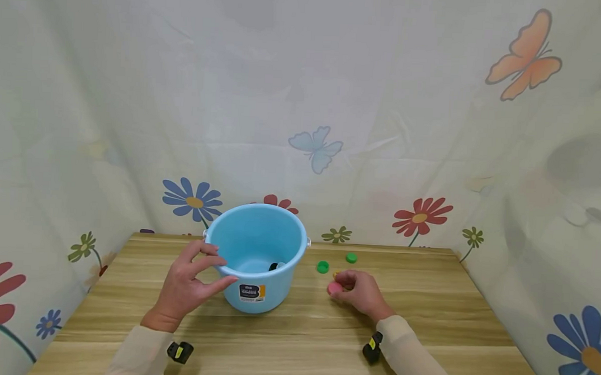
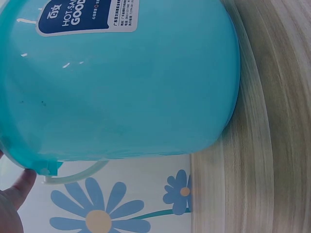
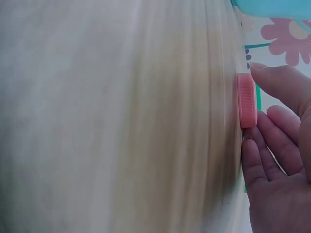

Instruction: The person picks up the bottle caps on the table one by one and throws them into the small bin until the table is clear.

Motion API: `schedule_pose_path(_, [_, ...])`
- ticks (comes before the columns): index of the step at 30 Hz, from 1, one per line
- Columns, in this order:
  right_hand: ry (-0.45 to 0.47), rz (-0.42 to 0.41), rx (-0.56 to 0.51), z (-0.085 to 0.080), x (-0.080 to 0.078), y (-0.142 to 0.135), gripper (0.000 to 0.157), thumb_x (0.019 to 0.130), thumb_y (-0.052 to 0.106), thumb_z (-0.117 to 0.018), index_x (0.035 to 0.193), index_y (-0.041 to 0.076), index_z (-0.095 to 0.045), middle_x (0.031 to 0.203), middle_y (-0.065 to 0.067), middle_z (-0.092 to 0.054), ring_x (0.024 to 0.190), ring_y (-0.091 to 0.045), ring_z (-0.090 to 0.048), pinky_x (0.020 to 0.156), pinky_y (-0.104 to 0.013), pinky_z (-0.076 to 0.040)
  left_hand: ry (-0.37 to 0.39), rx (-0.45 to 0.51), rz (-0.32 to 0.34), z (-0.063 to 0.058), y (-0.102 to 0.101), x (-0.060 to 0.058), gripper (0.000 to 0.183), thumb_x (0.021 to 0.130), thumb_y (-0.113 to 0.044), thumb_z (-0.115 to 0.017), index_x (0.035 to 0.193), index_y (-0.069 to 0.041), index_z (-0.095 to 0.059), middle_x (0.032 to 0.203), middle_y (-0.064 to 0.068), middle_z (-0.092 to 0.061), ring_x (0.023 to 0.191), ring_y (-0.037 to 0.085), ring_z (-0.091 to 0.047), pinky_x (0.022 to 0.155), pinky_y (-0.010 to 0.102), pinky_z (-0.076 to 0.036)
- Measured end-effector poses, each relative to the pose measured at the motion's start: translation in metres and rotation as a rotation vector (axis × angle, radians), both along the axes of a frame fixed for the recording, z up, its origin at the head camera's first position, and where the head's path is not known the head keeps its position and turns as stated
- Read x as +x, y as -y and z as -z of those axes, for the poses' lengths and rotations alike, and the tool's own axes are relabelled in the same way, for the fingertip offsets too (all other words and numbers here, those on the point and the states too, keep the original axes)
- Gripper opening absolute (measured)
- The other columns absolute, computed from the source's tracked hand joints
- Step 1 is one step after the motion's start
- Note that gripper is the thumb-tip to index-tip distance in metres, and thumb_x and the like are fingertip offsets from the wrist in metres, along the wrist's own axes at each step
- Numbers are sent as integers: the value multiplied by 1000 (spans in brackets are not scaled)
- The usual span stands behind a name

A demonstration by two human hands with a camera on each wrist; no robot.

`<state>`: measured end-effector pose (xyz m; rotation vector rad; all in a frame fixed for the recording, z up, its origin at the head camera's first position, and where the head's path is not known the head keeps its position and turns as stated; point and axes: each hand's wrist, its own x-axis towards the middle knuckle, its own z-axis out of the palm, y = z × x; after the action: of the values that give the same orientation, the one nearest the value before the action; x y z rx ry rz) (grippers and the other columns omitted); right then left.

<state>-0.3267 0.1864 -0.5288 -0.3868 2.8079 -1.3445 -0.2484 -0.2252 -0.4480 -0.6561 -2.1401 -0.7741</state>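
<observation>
A light blue bucket (image 1: 263,292) stands upright on the wooden table, a label on its near side. My left hand (image 1: 188,280) holds its rim at the near left, thumb outside and fingertips over the edge. In the left wrist view, one finger (image 2: 22,187) touches the rim near the handle lug. To the right of the bucket, my right hand (image 1: 363,294) has a pink bottle cap (image 1: 334,288) between thumb and fingers, low at the tabletop. The right wrist view shows the ribbed side of this cap (image 3: 247,101).
Two green caps (image 1: 323,267) (image 1: 351,258) lie behind the right hand. Something small and yellow (image 1: 336,274) shows just beyond the pink cap. Inside the bucket are small black and pale items (image 1: 274,266). A flowered curtain (image 1: 264,96) hangs behind the wooden table (image 1: 283,354).
</observation>
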Motion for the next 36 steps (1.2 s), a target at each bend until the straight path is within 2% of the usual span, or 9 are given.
schedule_pose_path(3, [-2,7,15,-1,0,1,38,78,18,-91,112,7,-76,108,-3,-76,95,-15,-69,84,-27,-59,-2,-8,-7,-2,0,0,37,63,-30,-98,91,-17,-78,109,5,-61,118,32,-60,98,51,-58])
schedule_pose_path(7, [-3,23,33,-2,1,4,39,77,18,-91,111,7,-76,107,-3,-76,93,-14,-69,84,-30,-61,-1,-14,-13,-3,-1,1,37,63,-30,-98,91,-16,-78,109,4,-61,118,28,-60,110,22,-47])
schedule_pose_path(10, [5,36,40,-4,1,6,38,77,17,-91,110,7,-76,106,-2,-75,93,-14,-68,86,-34,-61,-2,-12,-8,-2,0,0,37,65,-32,-98,91,-15,-78,109,4,-61,118,27,-60,112,12,-39])
schedule_pose_path(14, [27,46,49,-7,3,8,38,77,16,-91,111,7,-75,106,-2,-75,94,-15,-67,88,-36,-61,-9,-9,-1,-3,-1,1,36,67,-36,-96,90,-17,-78,109,4,-61,117,27,-60,112,9,-36])
schedule_pose_path(15, [34,49,53,-7,3,8,38,77,16,-91,111,8,-75,106,-2,-74,94,-15,-66,89,-36,-61,-13,-8,3,-3,-1,1,36,68,-37,-96,90,-17,-78,108,4,-61,117,27,-60,111,5,-31])
schedule_pose_path(23, [40,54,72,-6,2,8,41,76,16,-92,112,8,-76,106,-1,-74,93,-14,-65,89,-37,-61,-23,-5,7,-5,-1,1,35,70,-42,-94,90,-19,-77,108,4,-61,116,28,-60,112,8,-34])
schedule_pose_path(27, [34,48,78,-4,1,8,41,75,17,-92,112,9,-76,105,-1,-74,92,-14,-65,88,-36,-61,-20,-12,-2,-5,-1,3,36,65,-35,-97,91,-20,-77,108,4,-61,117,27,-61,105,34,-55])
schedule_pose_path(30, [40,44,78,-4,1,7,41,75,17,-92,112,9,-75,105,-1,-74,92,-14,-65,88,-36,-61,-17,-15,-9,-5,-2,3,36,63,-31,-98,90,-19,-77,108,4,-61,117,27,-60,95,53,-59])
schedule_pose_path(36, [48,48,73,-6,2,7,42,75,15,-92,113,8,-75,108,-2,-74,94,-15,-65,89,-36,-61,-4,-18,-28,-5,-3,5,37,63,-30,-99,91,-18,-78,108,3,-61,117,26,-60,104,37,-53])
